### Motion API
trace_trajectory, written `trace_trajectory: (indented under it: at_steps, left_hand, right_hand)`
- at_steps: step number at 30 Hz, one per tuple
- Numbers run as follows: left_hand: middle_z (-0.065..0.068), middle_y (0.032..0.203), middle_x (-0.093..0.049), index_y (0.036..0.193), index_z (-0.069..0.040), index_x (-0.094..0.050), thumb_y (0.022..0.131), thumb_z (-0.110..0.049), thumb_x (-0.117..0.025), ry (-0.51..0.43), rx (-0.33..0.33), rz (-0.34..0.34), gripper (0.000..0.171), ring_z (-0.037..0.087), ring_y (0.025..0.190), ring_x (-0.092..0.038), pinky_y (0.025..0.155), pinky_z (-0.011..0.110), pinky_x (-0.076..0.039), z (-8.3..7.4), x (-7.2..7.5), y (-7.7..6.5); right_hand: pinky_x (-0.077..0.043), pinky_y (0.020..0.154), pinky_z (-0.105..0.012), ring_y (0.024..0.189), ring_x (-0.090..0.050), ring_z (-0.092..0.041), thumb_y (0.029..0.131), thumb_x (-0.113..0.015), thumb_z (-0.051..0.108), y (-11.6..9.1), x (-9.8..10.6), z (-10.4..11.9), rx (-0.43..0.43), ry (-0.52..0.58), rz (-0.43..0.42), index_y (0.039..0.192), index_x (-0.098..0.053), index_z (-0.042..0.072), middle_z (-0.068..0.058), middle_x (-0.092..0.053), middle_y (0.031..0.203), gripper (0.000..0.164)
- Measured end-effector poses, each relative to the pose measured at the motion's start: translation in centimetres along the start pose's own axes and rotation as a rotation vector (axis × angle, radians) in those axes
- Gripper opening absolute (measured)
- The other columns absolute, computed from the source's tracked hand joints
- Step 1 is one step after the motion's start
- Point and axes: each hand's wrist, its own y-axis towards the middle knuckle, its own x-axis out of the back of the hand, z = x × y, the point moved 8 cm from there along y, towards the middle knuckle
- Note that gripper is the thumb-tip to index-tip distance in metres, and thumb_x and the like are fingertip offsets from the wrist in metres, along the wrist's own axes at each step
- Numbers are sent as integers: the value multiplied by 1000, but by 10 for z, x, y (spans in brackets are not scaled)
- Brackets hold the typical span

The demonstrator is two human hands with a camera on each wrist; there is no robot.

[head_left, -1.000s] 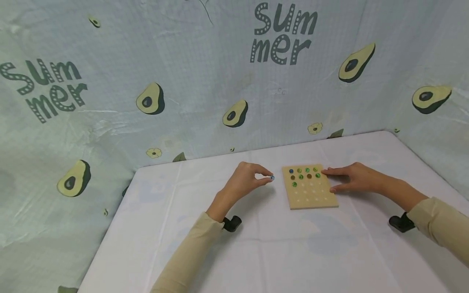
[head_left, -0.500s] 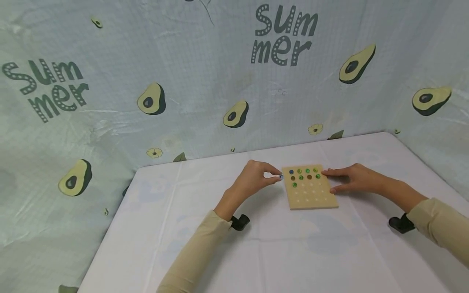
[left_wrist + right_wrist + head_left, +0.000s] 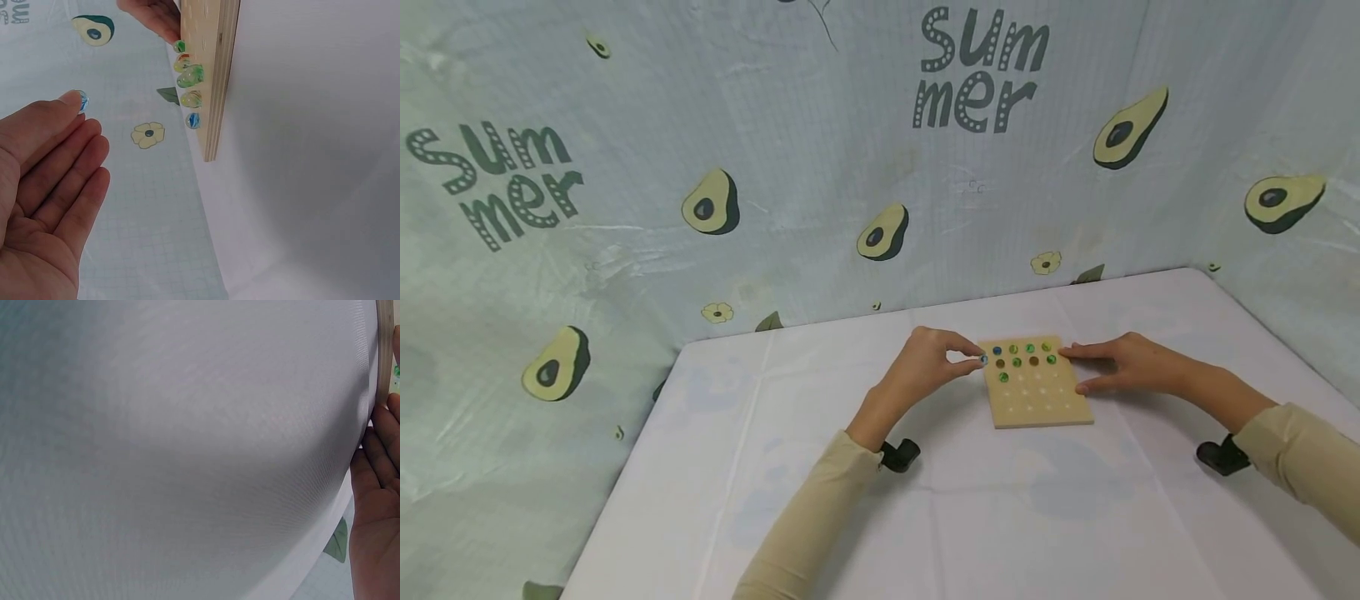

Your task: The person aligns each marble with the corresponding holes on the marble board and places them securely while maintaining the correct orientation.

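Note:
A square wooden board (image 3: 1041, 415) with rows of shallow hollows lies flat on the table. Several glass marbles, green, yellowish, brown and one blue marble (image 3: 997, 351), sit in its far rows; a single green marble (image 3: 1003, 377) is in the third row. Between thumb and index finger my left hand (image 3: 922, 365) pinches a clear-blue marble (image 3: 84, 102) at the board's left edge, its other fingers loosely bent in the left wrist view. My right hand (image 3: 1138, 365) touches the board's right edge with fairly straight fingers and thumb apart. The right wrist view shows only part of this hand.
A white cloth covers the table (image 3: 1000, 517). Behind it hangs a pale curtain (image 3: 805, 150) printed with avocados and lettering. A black wrist camera (image 3: 901, 456) sits under the left wrist, another black wrist camera (image 3: 1221, 458) under the right.
My left hand has moved to the right with the marble, from beside the board up to its left edge. The right hand and the board have stayed in place.

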Motion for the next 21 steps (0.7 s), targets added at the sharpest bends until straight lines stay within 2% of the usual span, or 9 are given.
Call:
trace_trajectory:
  at_steps: [5,11,17,20,21]
  left_hand:
    - [-2,105,-78,109,-13,-81,93,-23,-77,3,-8,-8,19,10,104,-71,81,18,-54,-3,0,3]
    - [-1,106,-78,108,-12,-81,93,-23,-77,-9,-22,-14,19,11,105,-71,83,19,-55,-6,-3,7]
    - [-1,104,-78,108,-12,-81,92,-23,-77,-55,2,-5,19,10,102,-71,75,14,-52,-1,-8,8]
    - [-1,104,-78,107,-13,-81,92,-23,-78,-69,8,-4,18,9,102,-70,73,14,-51,2,-12,9]
    - [-1,104,-78,107,-13,-81,92,-23,-78,-72,13,-4,18,10,102,-70,73,14,-51,2,-12,9]
  right_hand:
    - [-51,96,-58,117,-64,-33,83,-76,60,0,0,1,0,-17,-4,143,-61,17,-20,-57,141,75]
    - [-52,95,-56,114,-66,-33,84,-78,55,0,2,3,27,-22,-22,141,-63,16,-20,-59,139,71]
    - [-52,95,-55,113,-66,-28,84,-77,56,0,0,4,26,-7,-6,142,-62,16,-19,-59,140,72]
    - [-54,93,-54,99,-63,-18,84,-78,54,0,1,5,28,-16,-10,141,-62,15,-20,-60,139,71]
    - [-54,92,-54,99,-63,-18,84,-78,55,0,1,5,27,-16,-10,141,-63,16,-20,-60,139,71]
